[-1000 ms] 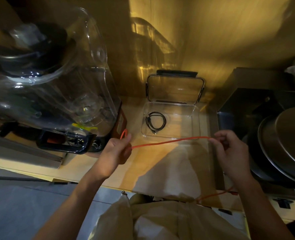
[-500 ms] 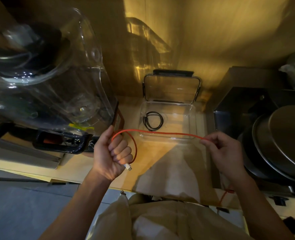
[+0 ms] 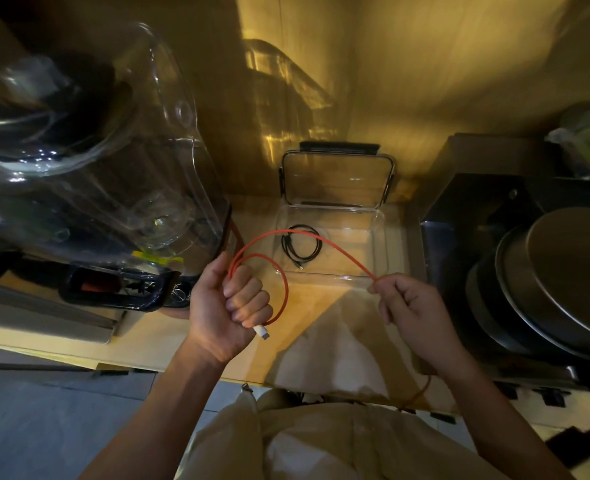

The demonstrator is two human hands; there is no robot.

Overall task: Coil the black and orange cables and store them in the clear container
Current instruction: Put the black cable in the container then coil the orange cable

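From the head camera, the left hand [image 3: 229, 303] is closed in a fist around the orange cable [image 3: 342, 249], with one finished loop hanging out to the right of the knuckles and a white plug [image 3: 261, 331] sticking out below the little finger. From the top of the fist the cable arcs up and across to the right hand [image 3: 413, 308], which pinches it between thumb and forefinger, the other fingers loosely curled. Below that hand the cable drops past the counter edge, where a dim orange stretch shows beside the person's pale shirt [image 3: 321, 441].

The arc passes in front of the clear container [image 3: 378, 237], which sits open on the wooden counter [image 3: 168, 337] with its lid [image 3: 336, 178] tilted up against the back wall. The black cable [image 3: 301, 247] lies coiled inside, on the container's left half, its plug end trailing toward the near wall.

A large clear blender jar [image 3: 89, 161] on a dark base fills the left side. Stacked dark metal pans [image 3: 560, 285] stand on the right.
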